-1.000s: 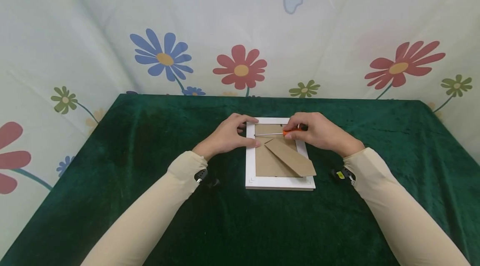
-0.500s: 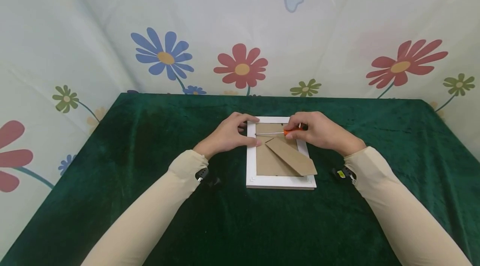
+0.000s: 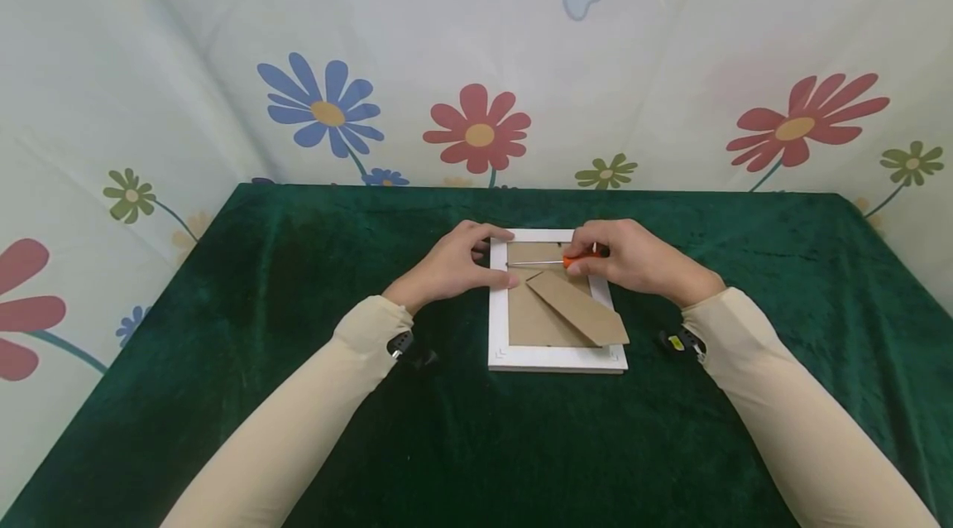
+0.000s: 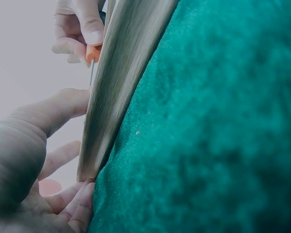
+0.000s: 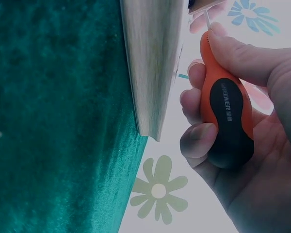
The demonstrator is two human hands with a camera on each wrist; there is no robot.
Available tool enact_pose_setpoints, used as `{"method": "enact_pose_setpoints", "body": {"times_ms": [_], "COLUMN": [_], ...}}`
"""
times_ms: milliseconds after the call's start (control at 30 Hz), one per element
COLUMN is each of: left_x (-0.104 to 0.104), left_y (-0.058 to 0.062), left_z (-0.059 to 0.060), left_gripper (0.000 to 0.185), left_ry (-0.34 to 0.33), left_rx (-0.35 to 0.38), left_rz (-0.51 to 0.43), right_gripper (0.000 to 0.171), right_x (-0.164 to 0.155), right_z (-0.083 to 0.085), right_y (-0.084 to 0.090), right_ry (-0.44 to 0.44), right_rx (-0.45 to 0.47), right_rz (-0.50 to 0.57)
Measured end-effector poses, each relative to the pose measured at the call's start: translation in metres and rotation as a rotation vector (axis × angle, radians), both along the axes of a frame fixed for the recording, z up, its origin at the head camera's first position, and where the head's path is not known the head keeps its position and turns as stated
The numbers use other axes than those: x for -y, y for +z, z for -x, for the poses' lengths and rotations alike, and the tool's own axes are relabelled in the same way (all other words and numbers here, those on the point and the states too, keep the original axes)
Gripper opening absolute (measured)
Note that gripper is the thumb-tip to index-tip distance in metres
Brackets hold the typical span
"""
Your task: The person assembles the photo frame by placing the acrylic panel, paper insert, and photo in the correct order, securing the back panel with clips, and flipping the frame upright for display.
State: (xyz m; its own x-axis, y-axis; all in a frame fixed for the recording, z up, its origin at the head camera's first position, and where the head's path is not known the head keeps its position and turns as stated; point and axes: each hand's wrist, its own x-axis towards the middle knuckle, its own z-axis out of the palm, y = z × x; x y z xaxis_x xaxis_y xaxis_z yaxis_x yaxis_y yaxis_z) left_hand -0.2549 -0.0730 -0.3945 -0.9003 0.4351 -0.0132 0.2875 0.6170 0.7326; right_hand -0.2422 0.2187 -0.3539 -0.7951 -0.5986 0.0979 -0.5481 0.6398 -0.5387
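Note:
A picture frame [image 3: 499, 321] lies face down on the green cloth, its white border around a brown backing board [image 3: 524, 321]. The backing's stand flap [image 3: 579, 309] slants toward the lower right. My right hand [image 3: 633, 259] grips a screwdriver by its orange-and-black handle [image 5: 228, 104]. The thin metal shaft [image 3: 538, 264] points left across the backing, its tip at the inner edge of the left border. My left hand [image 3: 450, 265] holds the frame's far left corner. Its thumb rests over the left border, and the other fingers [image 4: 80, 206] bend against the wooden edge.
Dark green velvet cloth [image 3: 357, 437] covers the table under the frame. Behind it hangs a pale curtain [image 3: 476, 15] printed with flowers and a butterfly. Dark camera straps show at both wrists.
Hands, screwdriver and frame keep nearly the same places. The whole head view shifts very slightly; the screwdriver tip stays at the left border.

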Motion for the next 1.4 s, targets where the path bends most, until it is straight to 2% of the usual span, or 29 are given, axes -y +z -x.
{"method": "enact_pose_setpoints", "body": {"times_ms": [1400], "left_x": [0.0009], "left_y": [-0.0015], "left_z": [0.0019], "left_gripper": [0.071], "left_ry": [-0.010], "left_rx": [-0.009], "left_rz": [-0.011], "right_gripper": [0.009], "right_x": [0.0000], "right_z": [0.0005], "right_y": [0.0013], "right_ry": [0.010], "right_rx": [0.035], "right_rz": [-0.030]}}
